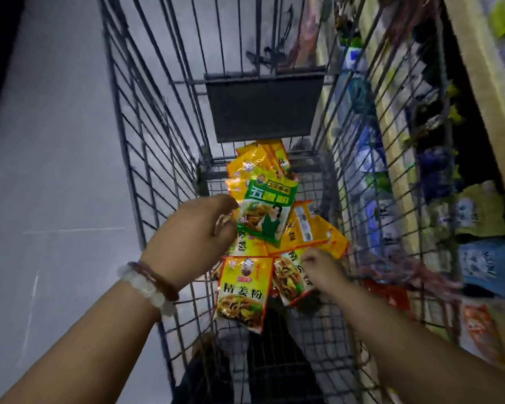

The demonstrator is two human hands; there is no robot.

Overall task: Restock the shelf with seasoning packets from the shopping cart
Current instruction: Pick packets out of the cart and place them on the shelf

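Head view, looking down into the wire shopping cart (134, 158). We see a pile of yellow seasoning packets (312, 228) on the cart floor, running from centre toward 12 o'clock.

Left hand (193, 237): inside the cart at about 9 o'clock of the pile, fingers curled and pinching the edge of a green packet (264, 211), which sits tilted on top of the yellow ones. Two bead bracelets (149, 284) on the left wrist.

Right hand (318, 266): at 5 o'clock of the pile, fingers bent onto a yellow packet (289, 279); we cannot tell whether it is actually gripped.

Another yellow packet (241, 293) lies flat at 6 o'clock, between the two forearms.

Shelf (478, 91) with blurred goods runs along the cart's 3 o'clock side.
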